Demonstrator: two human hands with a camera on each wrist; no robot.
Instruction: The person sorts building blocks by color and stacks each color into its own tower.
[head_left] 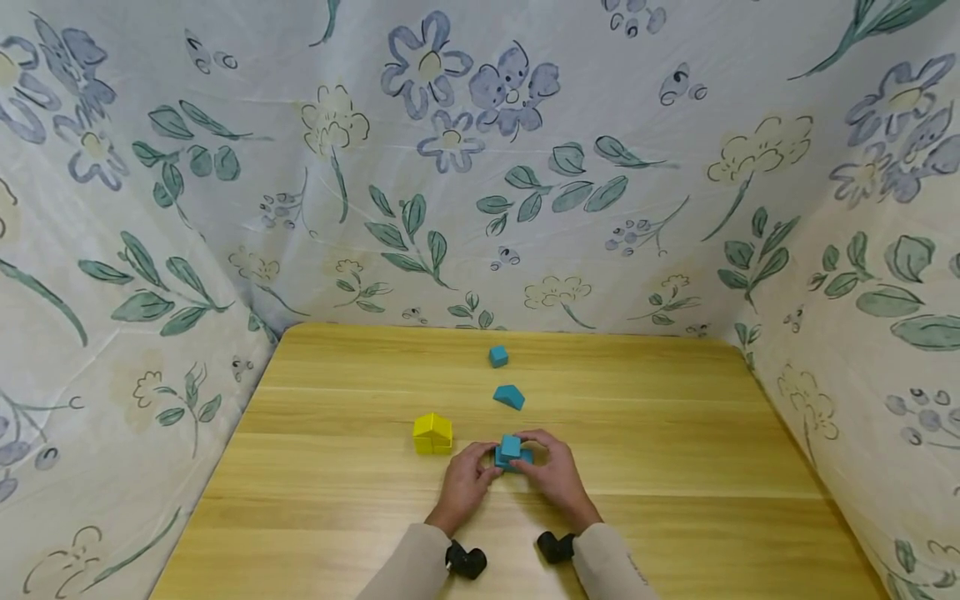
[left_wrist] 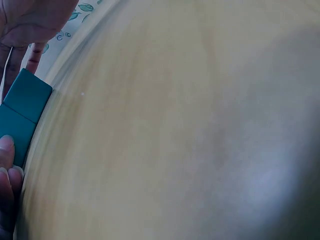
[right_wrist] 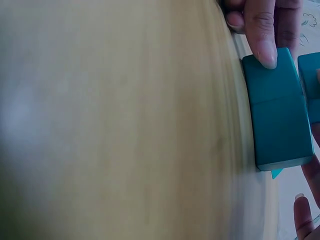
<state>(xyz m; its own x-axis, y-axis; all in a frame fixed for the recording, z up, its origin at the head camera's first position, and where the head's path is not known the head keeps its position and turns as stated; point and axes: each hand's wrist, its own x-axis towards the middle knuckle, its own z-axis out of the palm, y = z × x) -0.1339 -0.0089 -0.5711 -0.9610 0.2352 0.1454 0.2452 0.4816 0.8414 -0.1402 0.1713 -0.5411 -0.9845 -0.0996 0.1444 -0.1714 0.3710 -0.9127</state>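
Observation:
Two blue blocks lie end to end on the table as a low base. On top of them sits a blue cube, just behind the front face in the right wrist view. My left hand pinches the left end of the base, its fingertip on the block's face. With thumb in front and forefinger behind, my right hand pinches the cube. In the left wrist view, the base shows between both hands, and the cube is out of frame.
Left of the hands stands a small yellow block structure with a peaked top. Beyond the hands lie a blue triangular block and a loose blue cube. Floral cloth rises around the wooden table.

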